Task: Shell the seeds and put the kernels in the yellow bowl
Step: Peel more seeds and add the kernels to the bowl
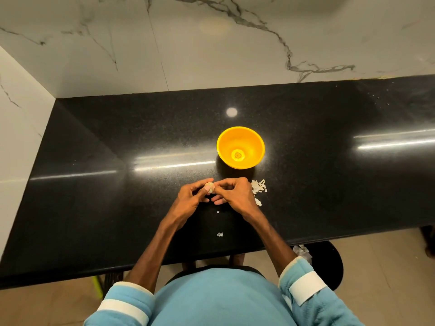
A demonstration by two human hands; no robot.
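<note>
Currently both hands, left hand (pixel 190 198) and right hand (pixel 235 196), pinch 1 seed (pixel 210 187) near the yellow bowl (pixel 240 147). Shell scraps (pixel 258 188) lie right; bowl looks nearly empty, most work left.

On the desk (pixel 94 184) in front of me the bowl (pixel 240 147) stands just beyond my hands. My left hand (pixel 190 198) and right hand (pixel 235 196) meet near the middle, pinching a seed (pixel 210 187) between them. A heap of shell bits (pixel 258 188) lies just right of my right hand. Two stray flakes (pixel 219 234) lie nearer me, between my forearms. The wall (pixel 211 55) rises behind the desk and to its left.
</note>
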